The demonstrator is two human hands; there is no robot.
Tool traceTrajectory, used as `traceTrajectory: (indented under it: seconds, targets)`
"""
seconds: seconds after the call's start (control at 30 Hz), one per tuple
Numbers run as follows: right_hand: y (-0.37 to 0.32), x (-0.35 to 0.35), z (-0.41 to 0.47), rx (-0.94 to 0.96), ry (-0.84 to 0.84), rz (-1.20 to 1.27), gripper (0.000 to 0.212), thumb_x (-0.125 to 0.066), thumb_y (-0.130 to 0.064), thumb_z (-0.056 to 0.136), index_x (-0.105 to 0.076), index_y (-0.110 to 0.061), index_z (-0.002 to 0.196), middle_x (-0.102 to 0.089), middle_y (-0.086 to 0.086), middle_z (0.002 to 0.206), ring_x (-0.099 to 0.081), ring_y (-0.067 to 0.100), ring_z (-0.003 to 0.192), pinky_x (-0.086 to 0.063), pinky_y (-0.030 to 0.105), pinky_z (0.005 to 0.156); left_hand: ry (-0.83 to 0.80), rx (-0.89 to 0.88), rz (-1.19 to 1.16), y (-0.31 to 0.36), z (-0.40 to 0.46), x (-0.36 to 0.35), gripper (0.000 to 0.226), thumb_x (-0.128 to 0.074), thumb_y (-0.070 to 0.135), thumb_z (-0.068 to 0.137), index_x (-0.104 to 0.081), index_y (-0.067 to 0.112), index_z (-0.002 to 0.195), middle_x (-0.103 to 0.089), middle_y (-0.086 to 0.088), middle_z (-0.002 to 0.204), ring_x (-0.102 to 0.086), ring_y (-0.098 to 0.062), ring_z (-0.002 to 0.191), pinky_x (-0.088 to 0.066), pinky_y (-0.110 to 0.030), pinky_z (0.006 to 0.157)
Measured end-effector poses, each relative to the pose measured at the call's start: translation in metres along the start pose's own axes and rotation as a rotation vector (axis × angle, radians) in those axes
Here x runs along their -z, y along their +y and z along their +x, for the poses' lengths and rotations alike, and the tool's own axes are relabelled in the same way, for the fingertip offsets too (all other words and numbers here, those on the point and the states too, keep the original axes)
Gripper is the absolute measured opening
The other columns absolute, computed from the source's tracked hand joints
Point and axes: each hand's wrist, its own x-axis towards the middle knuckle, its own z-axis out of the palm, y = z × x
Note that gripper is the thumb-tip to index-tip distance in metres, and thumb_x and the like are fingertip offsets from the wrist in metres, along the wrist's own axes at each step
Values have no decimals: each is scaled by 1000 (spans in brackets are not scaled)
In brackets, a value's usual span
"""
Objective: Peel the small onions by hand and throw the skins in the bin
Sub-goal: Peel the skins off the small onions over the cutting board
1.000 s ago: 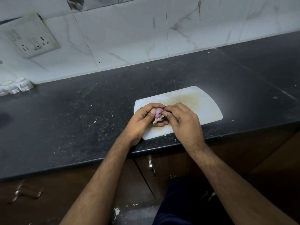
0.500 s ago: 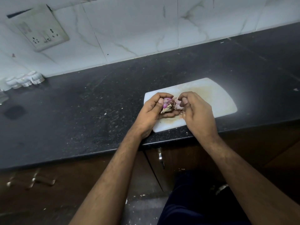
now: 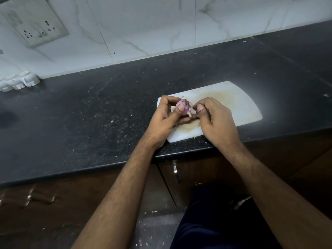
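A black speckled counter is seen beneath and all around both hands, backed by a white marbled tile wall beyond them. A switch and socket plate is mounted on that wall, far to the left of the left hand. A white, stained cutting board is laid on the counter directly under the hands, stretching away to the right of the right hand. The left hand is closed around a small purple onion, which is held above the board's left end, with the thumb pressed on its near face. The right hand is placed just right of the onion, its thumb and forefinger pinched together on a pale strip of skin attached at the onion's right side.
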Motion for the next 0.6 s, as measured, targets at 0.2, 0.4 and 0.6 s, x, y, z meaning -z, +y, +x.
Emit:
traceTrajectory:
  seconds: [0.2, 0.4, 0.6]
  targets:
    - [1, -3, 2, -15, -102, 0, 24, -55, -39, 103, -65, -21, 92, -63, -11, 83, -58, 9, 77, -45, 24, 66, 4, -13, -8, 1, -2, -1, 16, -57, 5, 105, -46, 6, 117, -76, 8, 101, -73, -12, 101, -60, -38, 97]
    - [5, -3, 3, 15, -123, -8, 15, -59, -32, 101, -61, -20, 91, -58, -12, 81, -55, 13, 76, -44, 30, 65, -19, -26, -9, 2, -3, -2, 19, -57, 0, 103, -45, 5, 117, -64, -5, 112, -70, -17, 104, -59, -42, 100]
    - [10, -2, 6, 52, -191, -71, 15, -47, -28, 103, -53, -21, 90, -55, -10, 85, -51, 18, 87, -47, 44, 74, -41, -30, 42, -1, -2, -1, 18, -56, 1, 104, -45, 5, 118, -62, -6, 110, -69, -19, 103, -58, -40, 100]
